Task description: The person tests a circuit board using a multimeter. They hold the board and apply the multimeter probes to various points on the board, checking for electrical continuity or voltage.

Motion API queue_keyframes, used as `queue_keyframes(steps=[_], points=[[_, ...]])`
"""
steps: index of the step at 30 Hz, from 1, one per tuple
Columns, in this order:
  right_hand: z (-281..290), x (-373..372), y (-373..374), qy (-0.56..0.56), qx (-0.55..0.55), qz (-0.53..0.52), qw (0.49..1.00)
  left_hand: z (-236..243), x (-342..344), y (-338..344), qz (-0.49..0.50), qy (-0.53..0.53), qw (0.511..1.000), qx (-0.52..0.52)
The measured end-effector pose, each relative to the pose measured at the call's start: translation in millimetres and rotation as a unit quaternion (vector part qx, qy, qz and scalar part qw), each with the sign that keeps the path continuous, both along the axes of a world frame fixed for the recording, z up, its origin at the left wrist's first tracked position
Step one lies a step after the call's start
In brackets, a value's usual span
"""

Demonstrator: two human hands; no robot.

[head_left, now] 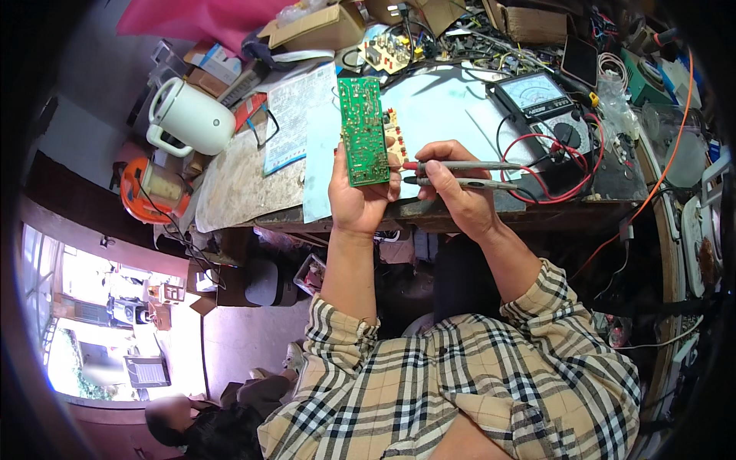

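Two slim grey test probes [477, 165] are pinched in the right grip [460, 190]; one green rectangular circuit board [363, 126] is clasped in the left grip [358, 203], above the bench [619, 182]. One black analogue multimeter [547, 116] lies right of both grips. Far left of them, one orange plastic basin [132, 178] contains one cream cylinder [165, 184].
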State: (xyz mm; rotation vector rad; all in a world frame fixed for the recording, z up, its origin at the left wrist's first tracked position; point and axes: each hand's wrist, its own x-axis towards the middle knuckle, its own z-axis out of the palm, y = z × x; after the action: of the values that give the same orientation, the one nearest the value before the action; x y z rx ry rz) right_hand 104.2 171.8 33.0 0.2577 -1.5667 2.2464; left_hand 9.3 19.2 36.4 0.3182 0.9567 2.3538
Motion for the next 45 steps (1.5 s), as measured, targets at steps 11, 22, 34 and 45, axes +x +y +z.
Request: queue_keyframes(steps=[11,22,34,45], points=[[0.5,-3.0,-0.9,0.038,-0.013,0.056,0.998,-14.6,6.1,10.8,0.031,0.041,0.999,0.009],[-8.7,-9.5,-2.0,0.053,-0.028,0.034,0.998,-16.0,10.5,10.2,0.041,0.034,0.998,0.029],[-4.3,-7.3,2.0,0.022,-0.034,0.053,0.998,-19.4,9.0,6.8,0.002,0.077,0.997,0.028],[-3.4,-10.1,9.5,-0.043,-0.059,0.064,0.995,-19.0,20.9,9.1,0.086,0.166,0.982,-0.021]])
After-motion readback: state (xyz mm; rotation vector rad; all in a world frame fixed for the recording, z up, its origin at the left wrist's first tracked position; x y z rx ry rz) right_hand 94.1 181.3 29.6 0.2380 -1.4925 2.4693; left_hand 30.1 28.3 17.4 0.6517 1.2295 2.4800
